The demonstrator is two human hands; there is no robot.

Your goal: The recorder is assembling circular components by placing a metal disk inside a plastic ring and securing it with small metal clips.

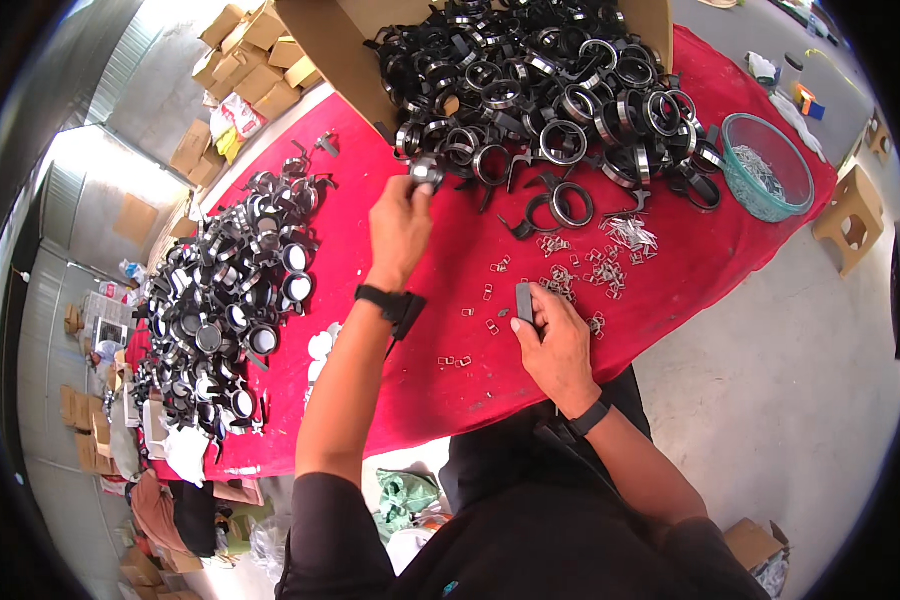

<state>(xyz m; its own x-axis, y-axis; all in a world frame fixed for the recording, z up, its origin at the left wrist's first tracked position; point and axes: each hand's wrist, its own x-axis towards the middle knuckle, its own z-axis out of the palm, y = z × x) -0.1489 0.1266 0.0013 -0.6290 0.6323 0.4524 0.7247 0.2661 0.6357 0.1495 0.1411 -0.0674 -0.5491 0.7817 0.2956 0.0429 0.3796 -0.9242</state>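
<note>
At the near edge of a large heap of black-and-silver rings with black tabs (562, 143), my left hand (398, 228) is closed on one ring (427, 172), slightly smeared by motion. My right hand (558, 350) grips a small dark grey bar (525, 305) between thumb and fingers, low over the red cloth. Small bent metal clips (560, 283) lie scattered just beyond that hand. A little pile of silver pins (632, 236) sits behind the clips. Two rings (572, 204) rest on the cloth in front of the heap.
An open cardboard box (345, 60) lies behind the heap. On the left of the red-covered table (420, 300) is a second pile of rings (210, 300), with white discs (320, 345) beside it. A teal basket (770, 205) holds pins. A beige stool (850, 220) stands right.
</note>
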